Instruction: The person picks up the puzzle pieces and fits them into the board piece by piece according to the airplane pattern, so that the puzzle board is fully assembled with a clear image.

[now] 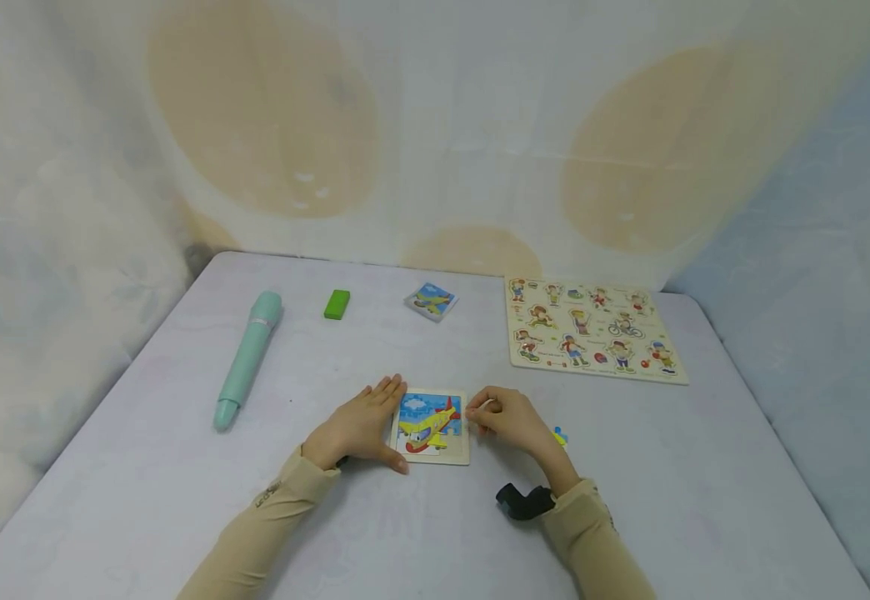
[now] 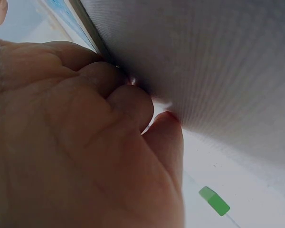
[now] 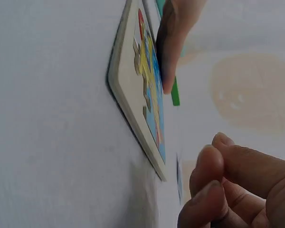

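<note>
A small wooden airplane jigsaw puzzle (image 1: 426,425) lies flat on the table, with bare wood showing in its lower right part. Along its left side rests my left hand (image 1: 360,423), thumb spread at the lower left corner and fingers stretched to the upper left one. At the right edge hovers my right hand (image 1: 508,417), its fingers loosely bent. The right wrist view shows its fingertips (image 3: 206,164) close together with nothing visible between them. A small blue and yellow puzzle piece (image 1: 559,436), partly hidden, lies just beyond the right wrist.
A board with figures of people (image 1: 592,329) lies at the back right. Near the back edge are a picture card of an airplane (image 1: 432,301) and a green block (image 1: 337,304). A mint-green tube-shaped object (image 1: 249,358) lies on the left of the table (image 1: 420,533).
</note>
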`<state>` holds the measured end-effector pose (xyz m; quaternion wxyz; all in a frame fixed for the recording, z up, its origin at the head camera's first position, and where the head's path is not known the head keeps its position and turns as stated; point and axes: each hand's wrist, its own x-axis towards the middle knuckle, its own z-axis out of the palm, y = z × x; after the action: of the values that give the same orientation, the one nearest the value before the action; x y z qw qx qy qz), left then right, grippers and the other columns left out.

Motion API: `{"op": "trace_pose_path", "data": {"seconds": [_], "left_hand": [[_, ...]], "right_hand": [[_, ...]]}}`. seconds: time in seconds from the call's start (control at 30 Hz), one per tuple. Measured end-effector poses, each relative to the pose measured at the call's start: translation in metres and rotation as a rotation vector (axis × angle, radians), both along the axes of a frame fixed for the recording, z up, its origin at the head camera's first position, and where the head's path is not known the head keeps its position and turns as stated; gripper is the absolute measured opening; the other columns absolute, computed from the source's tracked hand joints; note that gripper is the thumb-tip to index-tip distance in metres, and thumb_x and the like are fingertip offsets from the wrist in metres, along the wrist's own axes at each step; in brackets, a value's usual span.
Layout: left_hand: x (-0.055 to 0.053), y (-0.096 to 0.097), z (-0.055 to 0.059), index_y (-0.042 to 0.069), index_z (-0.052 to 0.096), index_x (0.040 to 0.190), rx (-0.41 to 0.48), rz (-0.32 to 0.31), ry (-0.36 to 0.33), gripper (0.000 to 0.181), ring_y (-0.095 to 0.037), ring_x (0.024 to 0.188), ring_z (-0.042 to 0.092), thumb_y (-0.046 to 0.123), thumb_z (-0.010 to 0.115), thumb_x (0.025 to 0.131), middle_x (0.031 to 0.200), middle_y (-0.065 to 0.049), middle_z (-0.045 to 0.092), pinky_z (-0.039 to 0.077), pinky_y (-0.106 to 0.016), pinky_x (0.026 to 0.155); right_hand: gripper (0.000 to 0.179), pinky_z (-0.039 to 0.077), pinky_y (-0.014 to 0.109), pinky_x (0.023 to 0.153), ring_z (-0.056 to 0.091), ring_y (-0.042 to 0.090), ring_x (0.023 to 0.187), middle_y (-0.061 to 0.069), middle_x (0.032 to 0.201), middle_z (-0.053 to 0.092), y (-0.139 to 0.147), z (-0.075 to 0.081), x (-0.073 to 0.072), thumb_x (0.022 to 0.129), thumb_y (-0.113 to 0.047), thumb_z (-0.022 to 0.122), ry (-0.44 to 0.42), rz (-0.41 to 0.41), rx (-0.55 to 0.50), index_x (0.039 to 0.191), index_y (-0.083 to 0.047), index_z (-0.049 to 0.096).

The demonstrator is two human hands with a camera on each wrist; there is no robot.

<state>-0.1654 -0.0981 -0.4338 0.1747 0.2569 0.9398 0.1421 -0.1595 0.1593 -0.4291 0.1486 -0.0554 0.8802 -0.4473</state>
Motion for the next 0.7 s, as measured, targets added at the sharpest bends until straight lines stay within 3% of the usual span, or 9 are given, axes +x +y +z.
{"op": "trace_pose_path", "data": {"seconds": [0.23,0.7], "left_hand": [[-0.001,0.001,0.0,-0.001,0.019,0.153,-0.016,0.001,0.005,0.125,-0.03,0.152,0.012,0.057,0.084,0.063,0.162,-0.016,0.014,0.016,-0.047,0.123],[0.0,0.001,-0.002,0.0,0.019,0.153,-0.03,-0.001,0.012,0.125,-0.03,0.152,0.012,0.058,0.083,0.063,0.162,-0.016,0.014,0.017,-0.047,0.123]], "right_hand": [[0.016,0.051,0.025,0.064,0.063,0.013,0.071,0.006,0.086,0.072,0.023,0.003,-0.001,0.094,-0.019,0.063,0.013,-0.055,0.01,0.102,-0.006,0.067],[0.028,0.052,0.025,0.067,0.063,0.015,0.084,0.014,0.103,0.071,0.083,0.004,0.016,0.095,-0.023,0.062,0.037,-0.146,0.039,0.113,-0.001,0.065]]}}
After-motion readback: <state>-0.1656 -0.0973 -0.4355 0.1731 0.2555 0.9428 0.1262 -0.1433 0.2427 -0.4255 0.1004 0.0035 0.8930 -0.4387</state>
